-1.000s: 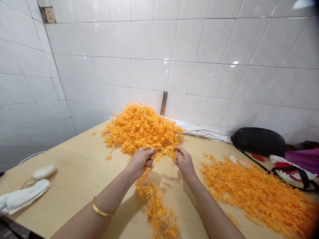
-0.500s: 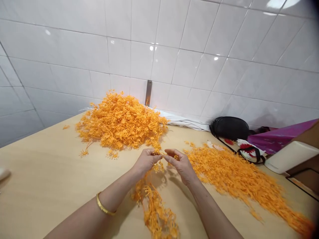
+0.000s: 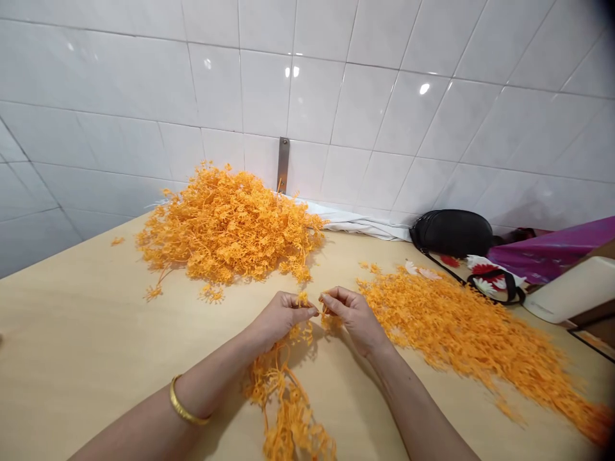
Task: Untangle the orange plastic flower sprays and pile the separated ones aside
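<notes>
Between finger and thumb, my left hand (image 3: 281, 318) pinches a stem of orange artificial flowers (image 3: 288, 397), whose branched sprays hang below it toward the table's near side. Close by on the right, my right hand (image 3: 350, 315) is closed in a pinch on a small orange flower piece (image 3: 329, 318). The two sets of fingertips almost meet, and the exact joint between the pieces is too small to make out. Behind the hands rises a large heap of orange flower sprays (image 3: 230, 230). Right of them spreads a flatter pile of small orange flower pieces (image 3: 461, 326).
A black bag (image 3: 451, 232) with a strap lies by the tiled wall, near red and white flowers (image 3: 490, 275). Farther right are purple plastic (image 3: 552, 250) and a cream-coloured container (image 3: 571, 291). White cloth (image 3: 355, 221) runs along the wall, below a metal bracket (image 3: 283, 165).
My right hand has shifted slightly right and its fingers have curled in more, with an orange piece showing under them. The whole view has tilted down a little.
</notes>
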`<state>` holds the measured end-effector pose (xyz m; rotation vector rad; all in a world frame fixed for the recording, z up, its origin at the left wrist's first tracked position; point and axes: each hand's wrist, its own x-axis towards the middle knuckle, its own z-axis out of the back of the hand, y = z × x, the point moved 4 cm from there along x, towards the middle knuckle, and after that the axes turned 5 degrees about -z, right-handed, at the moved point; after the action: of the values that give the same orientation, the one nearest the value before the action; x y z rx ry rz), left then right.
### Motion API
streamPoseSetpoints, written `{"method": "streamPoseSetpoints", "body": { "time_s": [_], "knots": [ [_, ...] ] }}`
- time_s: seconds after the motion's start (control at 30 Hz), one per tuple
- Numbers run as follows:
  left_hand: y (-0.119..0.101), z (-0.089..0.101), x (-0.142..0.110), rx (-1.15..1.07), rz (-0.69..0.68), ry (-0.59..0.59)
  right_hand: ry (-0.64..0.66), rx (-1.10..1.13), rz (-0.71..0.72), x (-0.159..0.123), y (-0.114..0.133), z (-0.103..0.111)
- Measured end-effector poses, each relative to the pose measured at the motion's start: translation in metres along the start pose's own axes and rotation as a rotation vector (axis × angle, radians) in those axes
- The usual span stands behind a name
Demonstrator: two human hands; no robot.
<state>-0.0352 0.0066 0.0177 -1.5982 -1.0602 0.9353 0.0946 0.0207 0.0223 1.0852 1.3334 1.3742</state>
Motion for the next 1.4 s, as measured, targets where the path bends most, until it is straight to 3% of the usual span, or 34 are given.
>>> {"method": "streamPoseSetpoints", "body": {
  "time_s": [0.23, 0.33, 0.5, 0.63, 0.8, 0.87, 0.93, 1.03, 1.13, 1.3, 1.4],
  "knots": [
    [0.0, 0.0, -0.001, 0.025, -0.052, 0.011, 0.155, -0.15, -0.019, -0.007, 0.006, -0.011],
    [0.002, 0.001, -0.001, 0.023, -0.023, 0.013, 0.115, -0.185, -0.022, -0.006, 0.002, -0.007],
    [0.002, -0.003, 0.001, 0.05, -0.042, 0.026, -0.153, -0.19, -0.015, -0.001, -0.007, -0.003],
    [0.002, -0.009, 0.004, -0.002, -0.061, -0.008, -0.347, 0.037, 0.003, 0.002, -0.008, 0.001],
    [0.008, -0.004, 0.0, 0.004, -0.031, -0.039, -0.716, 0.371, 0.013, 0.0, 0.003, 0.053],
    [0.011, 0.001, -0.001, 0.048, 0.004, -0.055, -0.789, 0.381, 0.059, -0.002, 0.008, 0.068],
    [0.012, 0.003, 0.0, 0.104, 0.034, -0.052, -0.63, 0.246, 0.032, 0.0, 0.011, 0.061],
    [0.012, 0.004, 0.002, 0.135, 0.074, -0.02, -0.27, 0.079, -0.024, 0.002, 0.009, 0.025],
    [0.01, 0.004, 0.002, 0.118, 0.093, 0.008, -0.04, 0.037, -0.066, -0.002, 0.006, -0.003],
    [0.007, -0.001, -0.001, 0.102, 0.06, 0.099, 0.225, -0.04, -0.073, -0.008, 0.004, -0.023],
    [0.009, -0.003, -0.001, 0.108, 0.045, 0.125, 0.218, -0.106, -0.006, -0.008, 0.003, -0.029]
  ]
}}
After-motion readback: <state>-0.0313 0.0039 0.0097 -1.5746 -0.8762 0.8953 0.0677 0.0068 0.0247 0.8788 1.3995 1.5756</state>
